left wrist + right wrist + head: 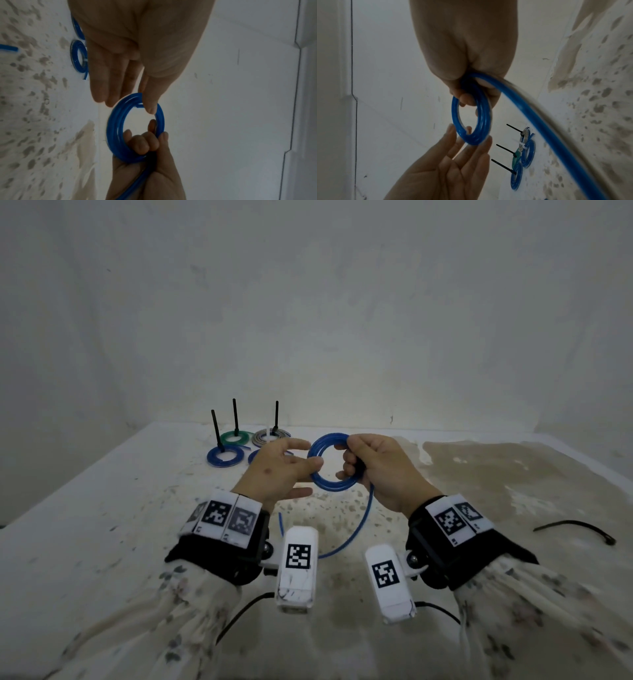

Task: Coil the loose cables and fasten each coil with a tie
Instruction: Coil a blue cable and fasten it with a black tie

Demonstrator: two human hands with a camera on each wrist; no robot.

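A blue cable is wound into a small coil (328, 463) held upright above the table between both hands. My right hand (349, 463) grips the coil's right side, fingers curled through the ring (471, 121). My left hand (308, 460) has straight fingers, with thumb and index tip touching the coil's left side (118, 135). The loose tail (363, 522) drops from my right hand, curves across the table and ends near my left wrist. A loose black tie (575, 529) lies on the table at the right.
Several tied coils lie at the back left: a blue one (224, 457), a green one (236, 437), a grey one (270, 437) and another blue one half hidden by my left hand. Black tie tails stand up from three. A wall rises behind the stained white table (479, 474).
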